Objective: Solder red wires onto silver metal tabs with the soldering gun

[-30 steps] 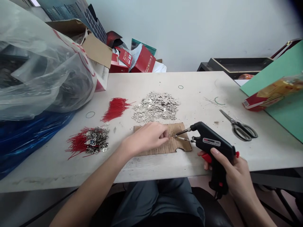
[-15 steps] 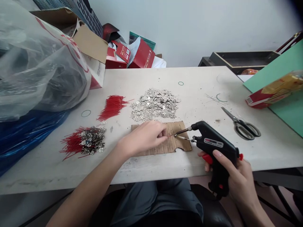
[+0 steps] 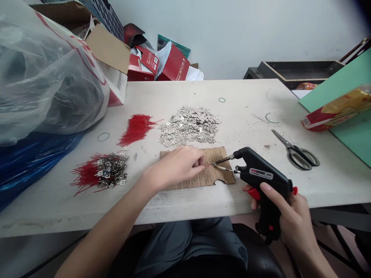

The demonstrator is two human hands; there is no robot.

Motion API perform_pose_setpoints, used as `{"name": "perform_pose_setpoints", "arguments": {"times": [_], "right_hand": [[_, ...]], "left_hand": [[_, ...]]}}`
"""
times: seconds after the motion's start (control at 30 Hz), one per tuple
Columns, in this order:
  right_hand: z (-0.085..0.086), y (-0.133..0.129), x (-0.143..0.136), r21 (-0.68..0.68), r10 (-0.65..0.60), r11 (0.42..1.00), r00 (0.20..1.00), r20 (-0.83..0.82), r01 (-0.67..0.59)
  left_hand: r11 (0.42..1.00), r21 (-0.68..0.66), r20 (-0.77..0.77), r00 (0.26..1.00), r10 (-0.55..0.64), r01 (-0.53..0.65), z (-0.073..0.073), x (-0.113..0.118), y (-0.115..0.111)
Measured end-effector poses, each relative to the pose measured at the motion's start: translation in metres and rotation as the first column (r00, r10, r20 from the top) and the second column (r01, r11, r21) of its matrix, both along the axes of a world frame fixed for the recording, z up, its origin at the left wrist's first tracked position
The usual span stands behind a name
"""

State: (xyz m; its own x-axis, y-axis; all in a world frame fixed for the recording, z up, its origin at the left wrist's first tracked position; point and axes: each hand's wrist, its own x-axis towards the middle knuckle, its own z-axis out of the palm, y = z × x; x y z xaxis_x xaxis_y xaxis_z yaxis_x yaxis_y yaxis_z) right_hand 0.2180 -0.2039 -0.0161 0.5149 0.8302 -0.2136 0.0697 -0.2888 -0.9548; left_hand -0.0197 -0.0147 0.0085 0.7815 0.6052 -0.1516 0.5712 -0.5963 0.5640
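Note:
My left hand (image 3: 185,164) rests over the cardboard piece (image 3: 188,183), its fingers pinched on a thin red wire (image 3: 208,165). My right hand (image 3: 284,208) is wrapped round the grip of a black soldering gun (image 3: 257,173) with a red trigger. The gun's two metal tips meet over the cardboard, just right of my left fingertips, at the wire's end. Behind the cardboard lies a heap of small metal tabs (image 3: 191,125). A bundle of red wires (image 3: 135,129) is to its left. Nearer the front left is a pile of red wires with metal tabs (image 3: 101,172).
Scissors (image 3: 297,152) lie on the right of the table (image 3: 179,208). A large plastic bag (image 3: 55,77) and an open cardboard box (image 3: 108,48) stand at the left. A green board (image 3: 342,100) and a red-yellow packet (image 3: 336,110) are at the right.
The view has shifted slightly. Both hands and the soldering gun stay in nearly the same place over the cardboard.

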Motion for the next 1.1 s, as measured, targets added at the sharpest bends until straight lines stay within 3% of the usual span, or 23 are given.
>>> {"name": "perform_pose_setpoints", "arguments": {"times": [0.23,0.73,0.97,1.1], "right_hand": [[0.002,-0.001,0.0,-0.067,-0.018,0.998,0.999,-0.043,0.015],[0.007,0.0,-0.002,-0.12,-0.046,0.992,0.998,-0.05,0.04],[-0.002,-0.002,-0.001,0.052,-0.09,0.994,0.992,-0.093,0.095],[-0.003,-0.003,-0.001,0.017,-0.041,0.999,0.999,-0.027,0.041]], "left_hand": [[1.0,-0.015,-0.022,1.0,-0.001,0.0,0.006,0.001,-0.001],[0.999,-0.033,-0.013,1.0,0.003,-0.003,0.004,0.0,-0.001],[1.0,-0.011,-0.018,1.0,0.008,-0.008,0.002,-0.001,-0.001],[1.0,-0.016,-0.026,1.0,0.01,-0.011,0.003,-0.001,-0.001]]}}
